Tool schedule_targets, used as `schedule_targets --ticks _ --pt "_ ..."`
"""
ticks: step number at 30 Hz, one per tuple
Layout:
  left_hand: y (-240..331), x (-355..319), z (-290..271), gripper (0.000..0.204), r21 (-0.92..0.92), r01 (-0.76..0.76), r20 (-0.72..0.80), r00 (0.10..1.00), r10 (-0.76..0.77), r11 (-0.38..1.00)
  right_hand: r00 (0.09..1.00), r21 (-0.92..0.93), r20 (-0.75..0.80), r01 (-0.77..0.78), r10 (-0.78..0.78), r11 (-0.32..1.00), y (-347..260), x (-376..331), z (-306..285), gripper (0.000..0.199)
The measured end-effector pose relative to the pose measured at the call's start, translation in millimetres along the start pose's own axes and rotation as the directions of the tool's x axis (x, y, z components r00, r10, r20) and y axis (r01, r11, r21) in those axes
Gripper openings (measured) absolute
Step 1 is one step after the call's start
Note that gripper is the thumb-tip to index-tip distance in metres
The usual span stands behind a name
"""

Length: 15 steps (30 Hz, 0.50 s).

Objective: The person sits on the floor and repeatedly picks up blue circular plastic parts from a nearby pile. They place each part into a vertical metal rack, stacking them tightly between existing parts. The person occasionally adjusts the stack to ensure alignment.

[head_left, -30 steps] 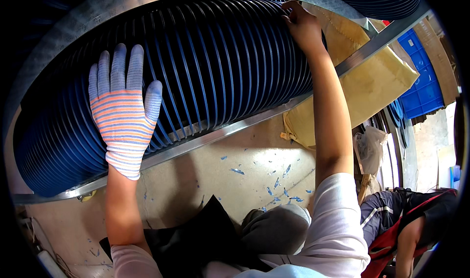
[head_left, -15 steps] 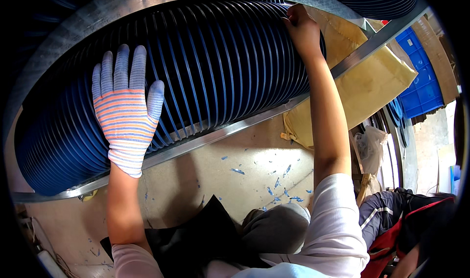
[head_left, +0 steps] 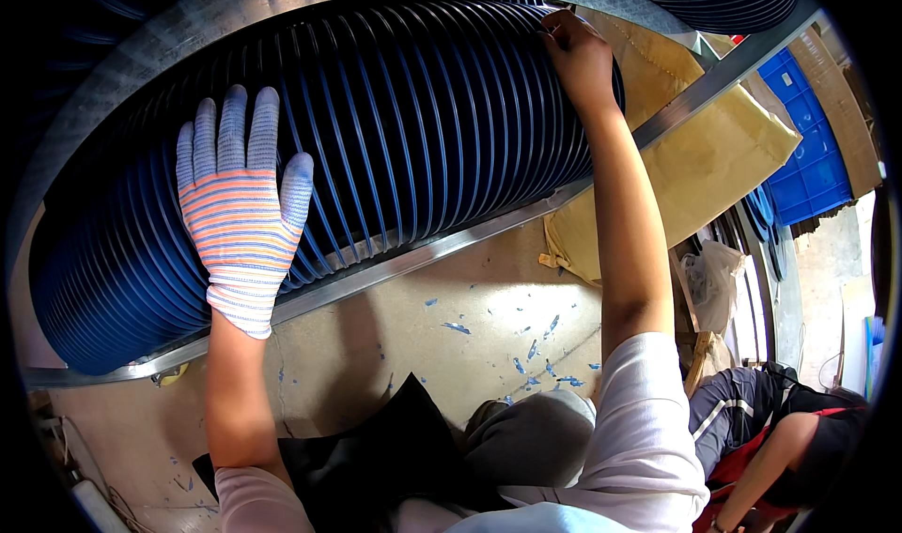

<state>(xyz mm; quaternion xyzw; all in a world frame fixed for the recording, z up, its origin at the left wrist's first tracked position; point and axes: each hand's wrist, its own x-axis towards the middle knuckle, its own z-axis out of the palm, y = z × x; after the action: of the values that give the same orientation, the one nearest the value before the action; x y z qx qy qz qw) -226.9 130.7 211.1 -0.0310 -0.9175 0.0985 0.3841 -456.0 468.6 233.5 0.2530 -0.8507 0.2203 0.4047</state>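
A large black ribbed hose with blue spiral ridges (head_left: 413,120) lies across the upper part of the view. My left hand (head_left: 240,176), in a striped orange, white and blue knitted glove, rests flat on its left half with the fingers stretched out. My bare right hand (head_left: 581,59) is at the far right end of the hose, against its upper edge. Its fingers are curled into a pinch, and what they may hold is hidden. A metal rail (head_left: 432,254) runs along the near side of the hose.
A curved metal band (head_left: 254,7) arches beyond the hose. Yellowish wrapped bundles (head_left: 700,181) and a blue crate (head_left: 813,153) stand at the right. Blue scraps (head_left: 552,326) litter the floor. Another person (head_left: 766,439) bends down at the lower right.
My hands stay nearly in place on the hose. At the lower right the other person has shifted, and more of that person's arm shows now.
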Motion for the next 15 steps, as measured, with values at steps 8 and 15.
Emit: schedule_targets --ticks 8,15 --pt "0 0 0 0.053 -0.019 -0.005 -0.009 1.0 0.005 1.0 1.0 -0.025 -0.02 0.004 -0.005 1.0 2 0 1 0.016" --pt "3 2 -10 0.053 -0.026 0.009 0.004 1.0 -0.009 1.0 1.0 -0.013 -0.009 0.011 -0.011 1.0 0 1 0 0.016"
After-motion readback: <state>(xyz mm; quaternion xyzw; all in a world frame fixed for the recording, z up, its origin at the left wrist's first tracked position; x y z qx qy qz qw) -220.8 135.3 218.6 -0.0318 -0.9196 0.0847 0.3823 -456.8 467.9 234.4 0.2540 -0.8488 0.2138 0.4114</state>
